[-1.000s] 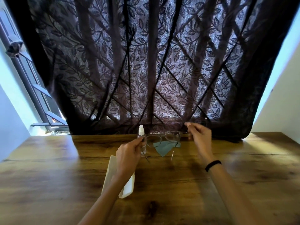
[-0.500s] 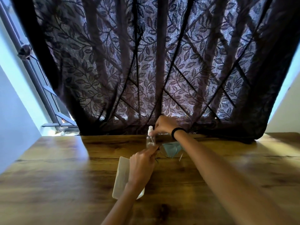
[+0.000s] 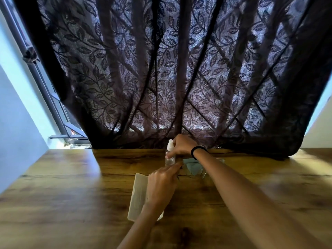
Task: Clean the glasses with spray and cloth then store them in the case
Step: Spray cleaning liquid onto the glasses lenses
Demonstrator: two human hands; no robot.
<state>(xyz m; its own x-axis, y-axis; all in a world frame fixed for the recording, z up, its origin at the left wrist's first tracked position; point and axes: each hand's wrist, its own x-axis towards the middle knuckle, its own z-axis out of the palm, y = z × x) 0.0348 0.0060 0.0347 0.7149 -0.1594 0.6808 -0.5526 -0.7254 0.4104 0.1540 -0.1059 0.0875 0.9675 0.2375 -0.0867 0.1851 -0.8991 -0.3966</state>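
Observation:
A small clear spray bottle [image 3: 169, 161] with a white cap stands at the far middle of the wooden table [image 3: 71, 194]. My right hand [image 3: 180, 146] reaches across and is wrapped around its upper part. Just in front, my left hand [image 3: 161, 184] pinches one end of the thin-framed glasses [image 3: 191, 174], which are mostly hidden behind my right forearm. A teal cloth [image 3: 193, 167] lies under the glasses. The white case [image 3: 139, 193] lies on the table, partly under my left wrist.
A dark leaf-patterned curtain [image 3: 161, 69] hangs right behind the table's far edge, close to the bottle. A window frame [image 3: 36, 69] and a pale wall are at the left. A black band circles my right wrist.
My right hand let go of the glasses' right end, crossed to the left and closed around the spray bottle. My left hand kept the glasses and lowered them toward the cloth.

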